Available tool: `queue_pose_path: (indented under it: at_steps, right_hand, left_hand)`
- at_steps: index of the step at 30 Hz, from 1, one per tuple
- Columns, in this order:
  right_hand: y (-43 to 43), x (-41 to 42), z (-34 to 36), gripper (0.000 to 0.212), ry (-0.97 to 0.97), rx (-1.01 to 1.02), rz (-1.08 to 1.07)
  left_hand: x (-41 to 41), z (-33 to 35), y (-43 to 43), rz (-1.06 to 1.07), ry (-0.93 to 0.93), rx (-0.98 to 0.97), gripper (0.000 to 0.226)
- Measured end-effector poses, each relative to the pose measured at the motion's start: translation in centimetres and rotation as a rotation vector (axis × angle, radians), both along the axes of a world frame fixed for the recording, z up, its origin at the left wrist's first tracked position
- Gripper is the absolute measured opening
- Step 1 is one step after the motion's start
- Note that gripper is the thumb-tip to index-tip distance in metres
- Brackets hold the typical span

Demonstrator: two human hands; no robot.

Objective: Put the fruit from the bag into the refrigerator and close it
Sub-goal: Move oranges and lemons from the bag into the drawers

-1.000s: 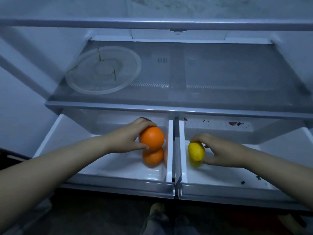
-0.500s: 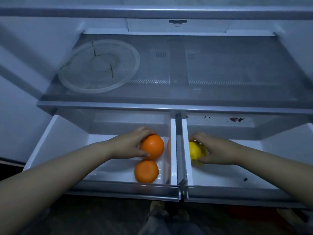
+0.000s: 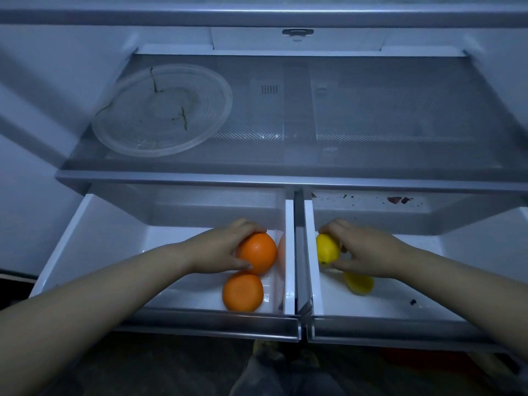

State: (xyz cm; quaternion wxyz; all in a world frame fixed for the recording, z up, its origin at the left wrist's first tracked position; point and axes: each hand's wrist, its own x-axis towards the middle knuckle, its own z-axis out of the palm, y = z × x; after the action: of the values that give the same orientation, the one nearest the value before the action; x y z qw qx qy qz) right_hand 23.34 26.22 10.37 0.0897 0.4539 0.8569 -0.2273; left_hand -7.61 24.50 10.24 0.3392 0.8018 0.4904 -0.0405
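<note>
Lower centre: grips orange [image 3: 258,252] in left hand [image 3: 225,252] inside left drawer [image 3: 94,238], lemon [image 3: 328,249] in right hand [image 3: 363,250] inside right drawer [image 3: 471,252], apparently sorting by kind.

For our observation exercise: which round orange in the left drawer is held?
The rear round orange, gripped by the left hand; the front orange lies free.

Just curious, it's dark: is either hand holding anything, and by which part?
Both. The left hand grips the upper orange by its left side, fingers on top, thumb below. The right hand holds the upper lemon by its right side.
</note>
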Motion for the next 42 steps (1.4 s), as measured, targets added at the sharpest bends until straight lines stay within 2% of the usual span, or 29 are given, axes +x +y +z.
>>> queue_pose_path:
  at_steps: [14, 26, 33, 39, 42]
  right_hand:
    - [-0.5, -0.3, -1.6, 0.070, -0.052, -0.044, -0.011]
    - [-0.5, 0.0, -2.3, 0.066, -0.042, -0.049, -0.004]
    - [-0.1, 0.0, -1.8, 0.074, -0.077, -0.034, 0.004]
    - [-0.1, -0.5, 1.1, 0.072, -0.073, -0.011, 0.017]
    - [-0.8, -0.8, 4.0, 0.062, -0.012, 0.069, 0.028]
  left_hand:
    - [0.1, -1.1, 0.3, -0.007, 0.046, -0.007, 0.075]
    - [0.2, -1.1, 0.3, -0.041, 0.067, -0.008, 0.073]
    - [0.2, -0.4, 0.3, -0.050, 0.072, 0.004, 0.075]
    - [0.4, 3.4, -0.4, 0.004, 0.033, 0.076, 0.068]
    - [0.4, 6.5, -2.4, 0.064, 0.054, 0.208, 0.064]
